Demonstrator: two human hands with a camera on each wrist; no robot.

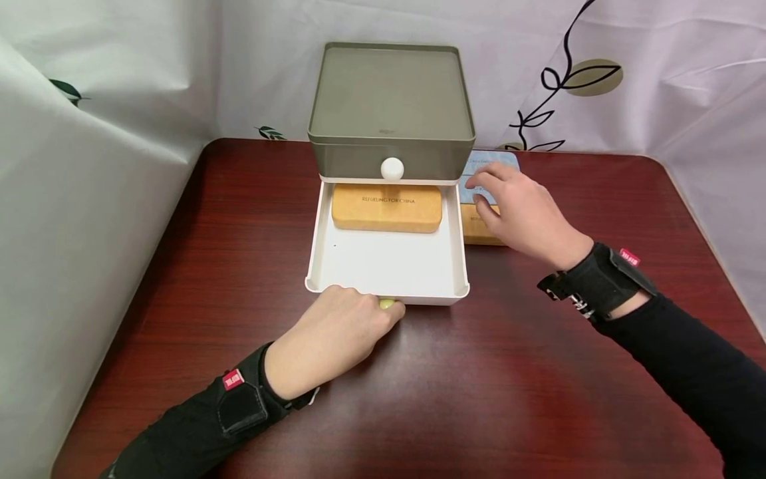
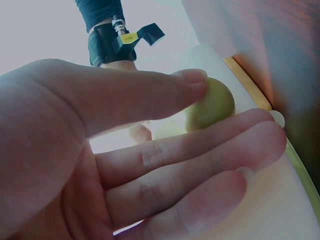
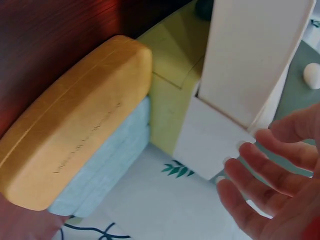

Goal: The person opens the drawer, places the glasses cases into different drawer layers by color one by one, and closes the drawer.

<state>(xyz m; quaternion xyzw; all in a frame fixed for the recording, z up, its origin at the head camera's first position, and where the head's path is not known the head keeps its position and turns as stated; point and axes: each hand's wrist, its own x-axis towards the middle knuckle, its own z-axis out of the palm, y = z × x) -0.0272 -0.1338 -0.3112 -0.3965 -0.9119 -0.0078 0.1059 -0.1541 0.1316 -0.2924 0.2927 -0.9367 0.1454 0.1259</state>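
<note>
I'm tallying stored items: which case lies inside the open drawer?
The yellow case lying by itself in the white drawer; the other yellow case and the blue cases sit outside it, to the right.

A white cloth (image 1: pixel 269 60) (printed with leaves (image 1: pixel 64 87) and a curling black stem (image 1: pixel 560 86)) rises behind the reddish-brown wooden table (image 1: pixel 526 379).
</note>
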